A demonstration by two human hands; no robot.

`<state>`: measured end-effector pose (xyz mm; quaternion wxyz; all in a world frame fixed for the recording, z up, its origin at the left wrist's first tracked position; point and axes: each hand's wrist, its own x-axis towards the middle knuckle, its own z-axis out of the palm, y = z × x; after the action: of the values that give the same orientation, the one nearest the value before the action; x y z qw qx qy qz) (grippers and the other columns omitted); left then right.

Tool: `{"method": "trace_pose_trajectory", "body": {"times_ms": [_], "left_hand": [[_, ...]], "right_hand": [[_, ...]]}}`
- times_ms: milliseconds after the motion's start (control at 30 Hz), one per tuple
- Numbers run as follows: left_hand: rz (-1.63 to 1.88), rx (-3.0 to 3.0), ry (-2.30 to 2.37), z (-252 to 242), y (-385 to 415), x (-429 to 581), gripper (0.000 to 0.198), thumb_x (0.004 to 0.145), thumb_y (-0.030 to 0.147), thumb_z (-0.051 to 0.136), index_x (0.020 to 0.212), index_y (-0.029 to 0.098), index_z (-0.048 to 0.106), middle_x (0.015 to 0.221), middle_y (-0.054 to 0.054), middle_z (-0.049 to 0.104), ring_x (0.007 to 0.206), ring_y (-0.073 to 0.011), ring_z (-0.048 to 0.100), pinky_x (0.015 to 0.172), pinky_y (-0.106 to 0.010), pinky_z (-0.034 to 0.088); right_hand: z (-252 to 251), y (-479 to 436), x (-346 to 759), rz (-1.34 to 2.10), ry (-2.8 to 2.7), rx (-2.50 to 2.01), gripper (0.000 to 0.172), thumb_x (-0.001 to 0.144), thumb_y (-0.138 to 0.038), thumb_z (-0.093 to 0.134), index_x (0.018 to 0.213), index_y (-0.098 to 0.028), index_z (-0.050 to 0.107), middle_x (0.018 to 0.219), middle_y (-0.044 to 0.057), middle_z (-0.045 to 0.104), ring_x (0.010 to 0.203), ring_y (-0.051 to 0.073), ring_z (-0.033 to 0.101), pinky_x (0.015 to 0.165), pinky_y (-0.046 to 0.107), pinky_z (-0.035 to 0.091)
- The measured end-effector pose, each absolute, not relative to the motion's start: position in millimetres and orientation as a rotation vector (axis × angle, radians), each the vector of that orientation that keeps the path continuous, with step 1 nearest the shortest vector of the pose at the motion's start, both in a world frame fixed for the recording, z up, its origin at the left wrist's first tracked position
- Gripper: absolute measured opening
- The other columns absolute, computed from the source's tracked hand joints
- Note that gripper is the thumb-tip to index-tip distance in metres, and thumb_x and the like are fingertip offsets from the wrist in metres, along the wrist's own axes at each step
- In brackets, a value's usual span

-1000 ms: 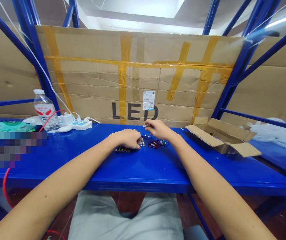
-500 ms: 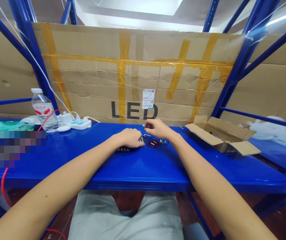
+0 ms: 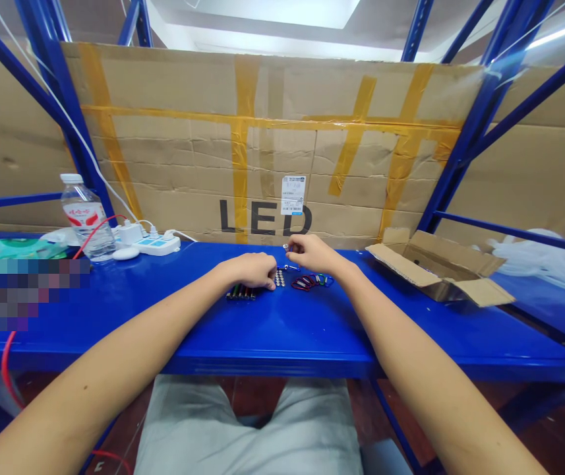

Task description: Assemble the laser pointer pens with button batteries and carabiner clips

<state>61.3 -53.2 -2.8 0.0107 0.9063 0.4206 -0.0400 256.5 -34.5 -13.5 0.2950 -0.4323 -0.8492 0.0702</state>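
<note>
My left hand (image 3: 255, 270) is curled over the table, fingers closed; what they hold, if anything, is hidden. Beneath and beside it lie several dark, slim cylinders with metallic ends (image 3: 240, 294). Small round silvery pieces (image 3: 281, 279) sit in rows just right of its fingertips. My right hand (image 3: 306, 253) is closed in a pinch, its fingertips turned left. A tiny silvery piece (image 3: 285, 246) shows at those fingertips; whether it is gripped I cannot tell. Below the right hand are a small blue-and-silver item (image 3: 289, 268) and several coloured carabiners (image 3: 306, 282), red, green and blue.
An open cardboard box (image 3: 430, 264) stands right on the blue table (image 3: 282, 336). To the left are a water bottle (image 3: 86, 221), a power strip (image 3: 158, 245) with plugs, and a green packet (image 3: 15, 248). A large taped carton (image 3: 188, 158) walls off the back.
My left hand has shifted slightly left, showing more of the round silvery pieces and the dark cylinders. The right hand stays almost in place, still pinched.
</note>
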Motion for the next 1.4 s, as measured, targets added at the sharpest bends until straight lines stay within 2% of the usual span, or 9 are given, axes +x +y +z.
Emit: {"method": "trace_pose_trajectory", "body": {"times_ms": [233, 467, 533, 700, 800, 967, 1167, 1400], "left_hand": [[-0.124, 2.793, 1.226, -4.7, -53.9, 64.4, 0.015, 0.072, 0.026, 0.067, 0.084, 0.018, 0.072, 0.083, -0.005, 0.073, 0.071, -0.0176, 0.063, 0.062, -0.025, 0.043], [-0.047, 2.785, 1.114, -4.9, -51.1, 58.6, 0.011, 0.070, 0.021, 0.062, 0.077, 0.018, 0.070, 0.074, -0.002, 0.071, 0.064, -0.0154, 0.060, 0.058, -0.025, 0.041], [0.122, 2.862, 1.114, -2.9, -45.6, 54.3, 0.011, 0.073, 0.020, 0.061, 0.077, 0.018, 0.070, 0.076, -0.003, 0.071, 0.066, -0.0156, 0.061, 0.060, -0.025, 0.041], [0.947, 2.962, 1.032, -2.6, -27.0, 48.4, 0.017, 0.086, 0.022, 0.054, 0.092, 0.017, 0.069, 0.088, -0.006, 0.072, 0.080, -0.0175, 0.063, 0.071, -0.027, 0.044], [1.147, 2.973, 0.902, -10.8, -21.1, 51.7, 0.016, 0.090, 0.021, 0.053, 0.094, 0.017, 0.069, 0.089, -0.006, 0.072, 0.082, -0.0178, 0.064, 0.075, -0.028, 0.047], [1.230, 2.983, 0.835, -23.3, -20.1, 57.8, 0.016, 0.091, 0.018, 0.054, 0.097, 0.017, 0.068, 0.094, -0.007, 0.072, 0.087, -0.0187, 0.066, 0.079, -0.030, 0.048], [1.361, 2.911, 0.847, -23.9, -20.6, 58.5, 0.015, 0.090, 0.018, 0.055, 0.095, 0.017, 0.069, 0.089, -0.006, 0.072, 0.083, -0.0180, 0.066, 0.077, -0.029, 0.049], [1.207, 2.951, 0.843, -23.6, -20.8, 58.6, 0.028, 0.088, 0.014, 0.051, 0.110, 0.019, 0.068, 0.104, -0.007, 0.073, 0.093, -0.0190, 0.067, 0.085, -0.032, 0.049]], "right_hand": [[-13.0, -36.1, 253.3, 0.190, -2.288, -1.144, 0.012, 0.078, -0.019, 0.054, 0.085, -0.015, 0.062, 0.072, 0.002, 0.064, 0.066, 0.013, 0.053, 0.060, 0.024, 0.036], [-12.1, -35.4, 256.5, 0.172, -2.288, -1.153, 0.004, 0.072, -0.019, 0.052, 0.074, -0.017, 0.055, 0.066, 0.000, 0.059, 0.062, 0.013, 0.048, 0.057, 0.025, 0.032], [-12.8, -33.5, 257.8, 0.158, -2.285, -1.153, 0.003, 0.072, -0.019, 0.051, 0.071, -0.017, 0.053, 0.065, -0.001, 0.058, 0.062, 0.013, 0.047, 0.056, 0.025, 0.031], [-15.3, -29.8, 257.7, 0.139, -2.290, -1.157, 0.005, 0.073, -0.022, 0.051, 0.070, -0.018, 0.052, 0.065, -0.001, 0.056, 0.062, 0.013, 0.046, 0.058, 0.026, 0.030], [-15.2, -30.6, 255.4, 0.173, -2.297, -1.130, 0.004, 0.072, -0.020, 0.050, 0.069, -0.018, 0.052, 0.064, -0.001, 0.055, 0.061, 0.013, 0.045, 0.058, 0.027, 0.030], [-12.8, -35.2, 252.6, 0.301, -2.256, -1.107, 0.007, 0.073, -0.018, 0.049, 0.069, -0.017, 0.054, 0.061, -0.001, 0.054, 0.060, 0.013, 0.046, 0.057, 0.026, 0.031], [-13.1, -35.7, 251.6, 0.303, -2.276, -1.086, 0.006, 0.071, -0.017, 0.049, 0.067, -0.018, 0.052, 0.059, -0.002, 0.053, 0.059, 0.012, 0.044, 0.057, 0.026, 0.031], [-13.8, -31.8, 254.3, 0.341, -2.185, -1.108, 0.007, 0.074, -0.020, 0.050, 0.070, -0.017, 0.056, 0.063, -0.001, 0.056, 0.061, 0.013, 0.047, 0.058, 0.026, 0.033]]}}
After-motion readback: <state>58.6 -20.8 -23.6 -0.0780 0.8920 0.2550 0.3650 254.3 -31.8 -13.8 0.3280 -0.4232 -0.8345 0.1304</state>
